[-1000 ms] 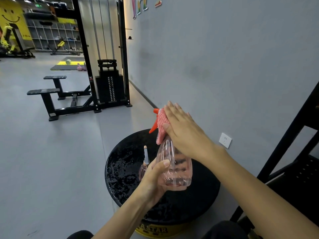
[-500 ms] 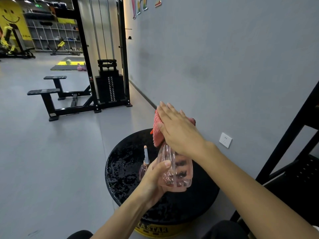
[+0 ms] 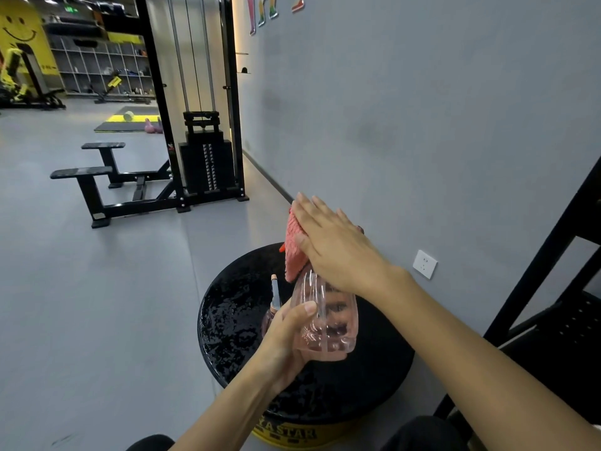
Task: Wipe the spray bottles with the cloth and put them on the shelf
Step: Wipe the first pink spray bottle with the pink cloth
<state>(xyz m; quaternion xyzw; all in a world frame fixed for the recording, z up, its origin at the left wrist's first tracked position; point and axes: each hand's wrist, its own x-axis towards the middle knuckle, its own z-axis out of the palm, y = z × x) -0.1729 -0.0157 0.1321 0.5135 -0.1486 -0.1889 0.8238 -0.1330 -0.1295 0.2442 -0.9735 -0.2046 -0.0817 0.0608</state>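
A clear pink spray bottle (image 3: 327, 320) is held upright above a black round stool (image 3: 234, 323). My left hand (image 3: 286, 336) grips its lower body from the left, thumb across the front. A pink cloth (image 3: 294, 252) is draped over the bottle's orange spray head, which is almost wholly hidden. My right hand (image 3: 331, 245) lies flat on the cloth with fingers straight, pressing it onto the top. A second, smaller bottle (image 3: 274, 297) with a thin nozzle stands on the stool just behind my left thumb.
A black shelf frame (image 3: 559, 288) rises at the right edge. The grey wall carries a white socket (image 3: 424, 264). A cable weight machine (image 3: 205, 151) with a low bench (image 3: 84, 174) stands farther off on the grey floor at left.
My right hand has slid the cloth up and over the spray head, so the orange trigger is now nearly covered. The bottle sits slightly lower in my left hand's unchanged grip.
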